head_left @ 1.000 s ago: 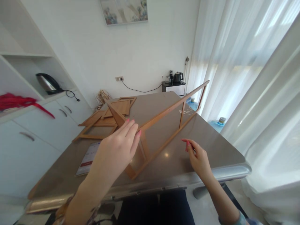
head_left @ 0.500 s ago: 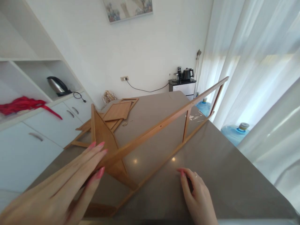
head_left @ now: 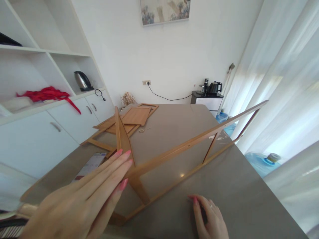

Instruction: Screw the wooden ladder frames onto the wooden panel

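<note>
A long wooden frame (head_left: 174, 153) with cross bars stands on edge across the table, joined or set against an upright wooden panel (head_left: 125, 136) at its near left end. My left hand (head_left: 92, 192) lies over that near corner, fingers stretched along the wood and thumb on the near side, holding it. The palm hides the joint. Low on the right, my right hand (head_left: 208, 214) rests on the table, thumb and index fingertips pressed together and the other fingers curled. Whether anything small is between those fingertips cannot be made out.
Flat wooden panels (head_left: 137, 116) and frames are stacked at the table's (head_left: 171, 122) far left, beside small metal-looking pieces (head_left: 141, 130). A printed sheet or phone-like thing (head_left: 91, 164) lies by my left hand. White cabinets (head_left: 64, 129) flank the left; water bottles (head_left: 261, 162) stand right.
My view has turned left, so the scene sits further right. The printed flat thing beside my left hand has come into sight. Both hands keep much the same pose.
</note>
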Demonstrator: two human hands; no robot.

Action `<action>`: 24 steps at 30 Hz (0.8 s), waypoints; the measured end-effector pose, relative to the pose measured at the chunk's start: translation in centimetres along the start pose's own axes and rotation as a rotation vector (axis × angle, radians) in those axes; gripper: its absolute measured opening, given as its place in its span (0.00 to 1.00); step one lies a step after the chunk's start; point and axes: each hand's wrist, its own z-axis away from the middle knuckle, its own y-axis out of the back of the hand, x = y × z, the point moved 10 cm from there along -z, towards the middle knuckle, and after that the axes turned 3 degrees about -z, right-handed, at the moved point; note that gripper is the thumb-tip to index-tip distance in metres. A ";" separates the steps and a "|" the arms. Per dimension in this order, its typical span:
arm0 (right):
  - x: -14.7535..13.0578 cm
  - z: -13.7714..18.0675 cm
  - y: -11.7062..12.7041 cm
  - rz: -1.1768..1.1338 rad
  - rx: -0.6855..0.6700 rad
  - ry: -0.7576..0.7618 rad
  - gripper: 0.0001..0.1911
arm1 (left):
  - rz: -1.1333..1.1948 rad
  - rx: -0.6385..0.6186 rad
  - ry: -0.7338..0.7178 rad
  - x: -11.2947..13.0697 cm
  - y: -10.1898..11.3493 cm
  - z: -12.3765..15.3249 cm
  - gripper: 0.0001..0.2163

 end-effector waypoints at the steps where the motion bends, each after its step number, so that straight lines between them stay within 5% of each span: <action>1: -0.1 -0.1 0.1 0.006 0.016 0.001 0.14 | -0.022 -0.005 -0.027 0.2 -0.2 0.1 0.29; 10: -1.0 -0.7 1.0 -0.015 0.089 0.006 0.11 | -0.112 -0.015 0.014 0.2 -0.8 -0.1 0.24; 16: -6.5 -4.8 0.0 -0.068 -0.161 0.249 0.16 | -0.090 0.041 0.011 0.7 -0.1 -1.0 0.19; 20: -8.6 -11.1 -4.0 -0.036 -0.367 0.270 0.11 | -0.094 0.097 0.004 1.2 0.8 -1.7 0.17; 24: -7.2 -19.9 -11.7 0.126 -0.471 0.194 0.14 | -0.114 0.133 0.001 1.3 1.3 -1.9 0.18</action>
